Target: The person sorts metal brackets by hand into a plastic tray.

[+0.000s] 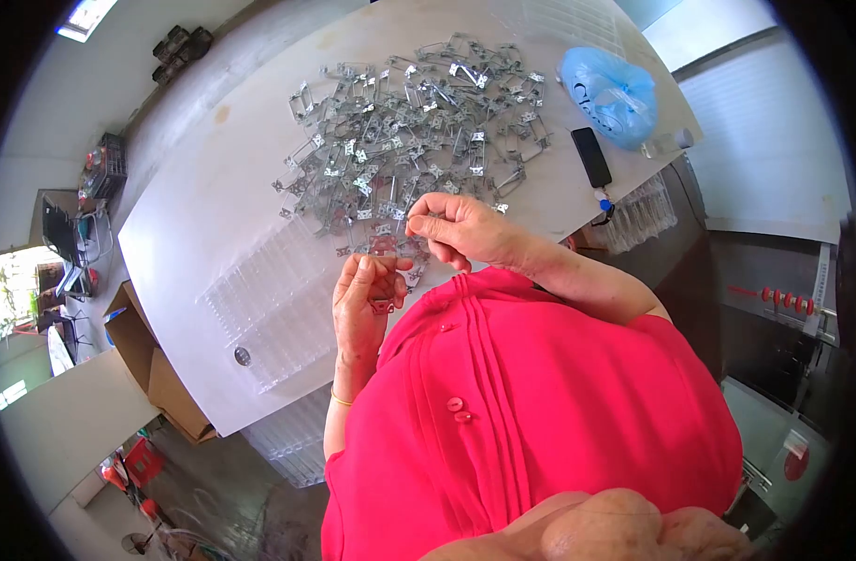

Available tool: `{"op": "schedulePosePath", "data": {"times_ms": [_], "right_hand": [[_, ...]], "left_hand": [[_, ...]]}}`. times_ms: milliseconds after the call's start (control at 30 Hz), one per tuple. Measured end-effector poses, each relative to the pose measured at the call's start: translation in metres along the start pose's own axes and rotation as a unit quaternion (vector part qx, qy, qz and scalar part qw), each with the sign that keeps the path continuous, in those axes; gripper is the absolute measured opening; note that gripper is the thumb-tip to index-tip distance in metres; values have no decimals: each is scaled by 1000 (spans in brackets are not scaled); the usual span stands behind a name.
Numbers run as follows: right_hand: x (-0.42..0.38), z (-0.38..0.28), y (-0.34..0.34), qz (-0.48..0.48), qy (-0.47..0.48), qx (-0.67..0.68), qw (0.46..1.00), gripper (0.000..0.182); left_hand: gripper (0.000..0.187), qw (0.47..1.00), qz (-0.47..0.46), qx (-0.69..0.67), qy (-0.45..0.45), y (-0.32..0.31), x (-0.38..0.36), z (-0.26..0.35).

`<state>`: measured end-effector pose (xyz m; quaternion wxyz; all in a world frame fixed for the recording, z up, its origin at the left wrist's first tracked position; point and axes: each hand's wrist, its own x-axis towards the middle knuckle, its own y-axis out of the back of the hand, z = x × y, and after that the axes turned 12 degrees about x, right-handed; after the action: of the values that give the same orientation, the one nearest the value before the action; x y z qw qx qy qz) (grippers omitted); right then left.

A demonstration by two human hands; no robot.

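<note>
A wide heap of small shiny metal brackets with wire loops (418,131) covers the middle of the white table (180,224). At the heap's near edge my left hand (360,297) is closed, its fingers curled round a small metal bracket (383,307) that reflects red. My right hand (467,230) is just to the right and slightly higher, thumb and forefinger pinched together over the nearest brackets. Whatever lies between those fingertips is too small to make out. The two hands are close together but apart.
Clear plastic trays (269,299) lie left of my hands, with a small round metal object (243,356) near them. To the right are a black phone (591,157), a blue plastic bag (610,93) and a clear bottle (666,143). A cardboard box (157,369) stands beyond the left edge.
</note>
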<state>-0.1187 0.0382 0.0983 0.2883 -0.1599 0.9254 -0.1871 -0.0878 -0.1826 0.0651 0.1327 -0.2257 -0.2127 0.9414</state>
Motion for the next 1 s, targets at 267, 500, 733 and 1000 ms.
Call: {"op": "schedulePosePath", "data": {"times_ms": [267, 500, 733, 1000], "right_hand": [[-4, 8, -15, 16, 24, -28, 999, 17], [-11, -6, -33, -6, -13, -71, 997, 14], [-7, -5, -38, -4, -25, -82, 996, 14], [-6, 2, -33, 20, -45, -59, 997, 18]], "left_hand": [[24, 999, -2, -40, 17, 4, 2, 2], [24, 997, -12, -76, 14, 6, -2, 1], [22, 1000, -3, -22, 6, 5, -8, 2], [21, 915, -19, 392, -94, 8, -14, -6]]}}
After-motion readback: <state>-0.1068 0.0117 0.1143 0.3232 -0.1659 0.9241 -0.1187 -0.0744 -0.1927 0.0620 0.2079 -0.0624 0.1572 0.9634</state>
